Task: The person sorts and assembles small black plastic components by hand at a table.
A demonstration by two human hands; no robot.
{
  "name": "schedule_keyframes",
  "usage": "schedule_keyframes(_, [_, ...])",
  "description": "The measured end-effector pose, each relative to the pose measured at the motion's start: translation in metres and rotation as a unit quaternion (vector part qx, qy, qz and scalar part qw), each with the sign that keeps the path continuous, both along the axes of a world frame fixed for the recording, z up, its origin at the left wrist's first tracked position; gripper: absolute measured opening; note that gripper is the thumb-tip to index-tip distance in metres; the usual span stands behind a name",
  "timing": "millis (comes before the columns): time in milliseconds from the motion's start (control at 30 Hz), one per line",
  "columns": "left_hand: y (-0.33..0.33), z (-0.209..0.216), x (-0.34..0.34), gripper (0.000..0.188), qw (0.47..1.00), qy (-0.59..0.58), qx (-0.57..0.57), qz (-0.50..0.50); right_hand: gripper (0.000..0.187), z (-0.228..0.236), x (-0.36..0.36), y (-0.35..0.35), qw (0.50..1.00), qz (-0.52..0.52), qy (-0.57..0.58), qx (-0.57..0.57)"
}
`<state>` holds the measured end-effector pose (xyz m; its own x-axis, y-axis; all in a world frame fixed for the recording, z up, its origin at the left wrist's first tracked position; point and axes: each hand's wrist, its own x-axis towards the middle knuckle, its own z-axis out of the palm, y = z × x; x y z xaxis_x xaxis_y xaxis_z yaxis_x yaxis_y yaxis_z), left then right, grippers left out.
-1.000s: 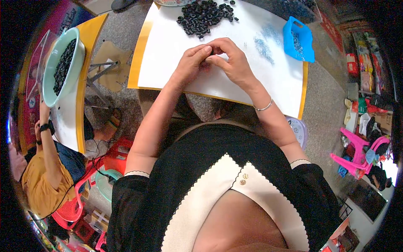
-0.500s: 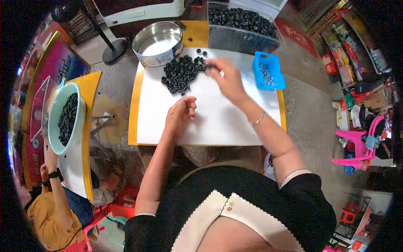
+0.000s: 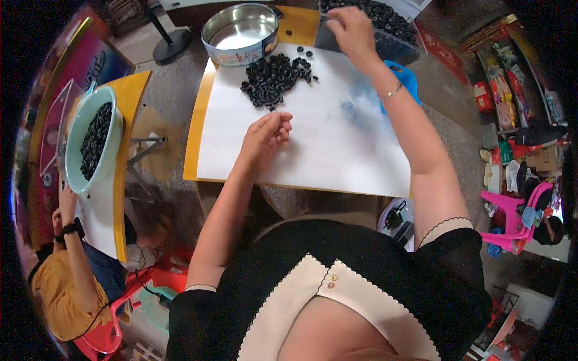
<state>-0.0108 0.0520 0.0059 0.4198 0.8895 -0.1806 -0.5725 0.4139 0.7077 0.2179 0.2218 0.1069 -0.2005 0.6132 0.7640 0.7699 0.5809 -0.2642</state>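
Note:
My left hand [image 3: 268, 137] hovers over the white table sheet [image 3: 301, 150], just nearer than the pile of small black ring-shaped parts [image 3: 274, 78]. Its fingers are curled in, and anything inside them is hidden. Farther off to the right, my right hand [image 3: 354, 37] is raised at the front of a clear bin [image 3: 391, 51] full of similar black parts. Its thumb and fingers are apart, with nothing visible between them. Under my right wrist, a blue basket [image 3: 410, 84] is mostly covered by the forearm.
A round metal tin [image 3: 241, 55] stands behind the pile. On the left, another person's hand [image 3: 67, 201] is beside a pale green basin [image 3: 118, 126] of black parts on a second table. A pink stool [image 3: 509, 207] stands at the right.
My right hand has gone from the pile's right edge away to the clear bin. My left hand stays near the pile. The whole view has shifted, with the tables higher in the picture.

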Motion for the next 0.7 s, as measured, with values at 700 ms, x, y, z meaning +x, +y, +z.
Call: schedule_keyframes(700, [0.004, -0.012, -0.002, 0.026, 0.999, -0.019, 0.016, -0.020, 0.020, -0.103, -0.086, -0.034, 0.980, 0.101, -0.135, -0.110])
